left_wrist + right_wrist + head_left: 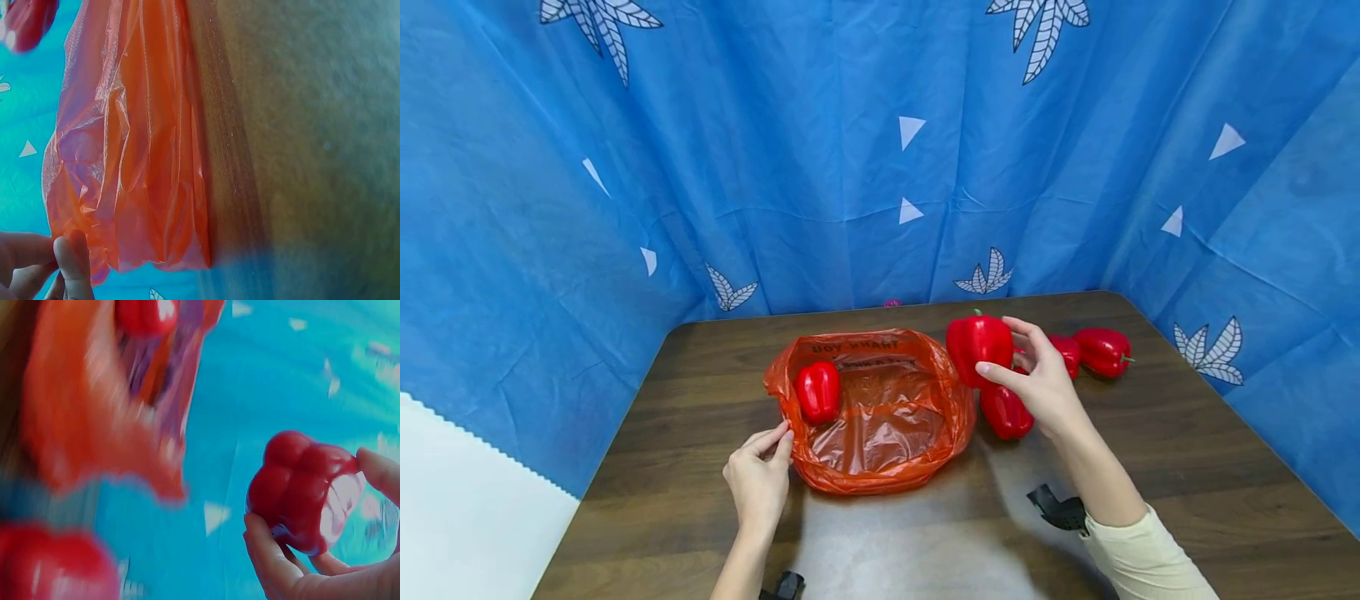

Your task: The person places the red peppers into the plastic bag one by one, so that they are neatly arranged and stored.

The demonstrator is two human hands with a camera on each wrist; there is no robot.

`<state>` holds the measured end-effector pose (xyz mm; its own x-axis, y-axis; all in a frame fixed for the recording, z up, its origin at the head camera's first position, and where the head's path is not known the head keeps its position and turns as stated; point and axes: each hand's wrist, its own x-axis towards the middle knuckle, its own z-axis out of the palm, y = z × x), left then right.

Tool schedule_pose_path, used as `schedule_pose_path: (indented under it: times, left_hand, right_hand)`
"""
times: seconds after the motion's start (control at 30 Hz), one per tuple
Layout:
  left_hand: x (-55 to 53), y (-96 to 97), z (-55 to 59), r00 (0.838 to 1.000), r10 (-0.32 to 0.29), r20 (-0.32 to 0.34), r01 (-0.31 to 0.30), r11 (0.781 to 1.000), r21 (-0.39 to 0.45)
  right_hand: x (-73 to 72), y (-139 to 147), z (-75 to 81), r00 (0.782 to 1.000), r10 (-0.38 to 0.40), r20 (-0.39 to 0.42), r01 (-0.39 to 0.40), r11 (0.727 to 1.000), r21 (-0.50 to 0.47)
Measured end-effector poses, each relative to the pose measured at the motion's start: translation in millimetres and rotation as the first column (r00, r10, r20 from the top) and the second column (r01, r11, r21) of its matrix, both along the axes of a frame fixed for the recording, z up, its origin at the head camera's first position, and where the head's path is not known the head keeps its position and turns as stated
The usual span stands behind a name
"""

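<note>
An orange-red plastic bag (880, 479) stands with its mouth wide open on the table, printed letters on its far inner wall. Inside it, at the left, lies a red bell pepper (818, 392). My left hand (758, 479) pinches the bag's left rim between thumb and fingers, also seen in the left wrist view. Beyond the bag's right rim, my right hand (1037, 375) grips another red bell pepper (977, 346) with its green stem up. In the right wrist view this held pepper (300, 487) shows its lobed underside, thumb and fingers around its sides.
Just right of the bag a red pepper (1006, 412) lies under the right hand. Two more, a partly hidden pepper (1066, 354) and a pepper (1103, 352), lie farther right. A blue patterned curtain (865, 167) hangs behind the wooden table (662, 475).
</note>
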<state>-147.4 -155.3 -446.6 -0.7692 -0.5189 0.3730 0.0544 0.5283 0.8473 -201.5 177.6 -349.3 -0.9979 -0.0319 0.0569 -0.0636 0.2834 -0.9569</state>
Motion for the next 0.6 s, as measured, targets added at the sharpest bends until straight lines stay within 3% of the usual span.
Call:
schedule_pose_path:
  times: [0.23,0.47,0.6]
  left_hand:
    - [0.0,0.6,-0.5,1.0,0.0,-0.004,0.0,1.0,0.013]
    - [0.3,0.3,-0.6,1.0,0.006,-0.011,-0.006,1.0,0.004]
    - [0.2,-0.6,-0.5,1.0,0.005,-0.009,-0.005,1.0,0.004]
  right_hand:
    - [-22.9,-69.9,-9.9,0.996,0.077,0.038,-0.074,0.994,-0.082]
    - [-40.0,-120.8,-32.8,0.992,0.058,0.111,-0.048,0.994,-0.095]
    - [-49.3,-139.3,-45.8,0.992,0.025,0.125,-0.021,0.999,-0.029]
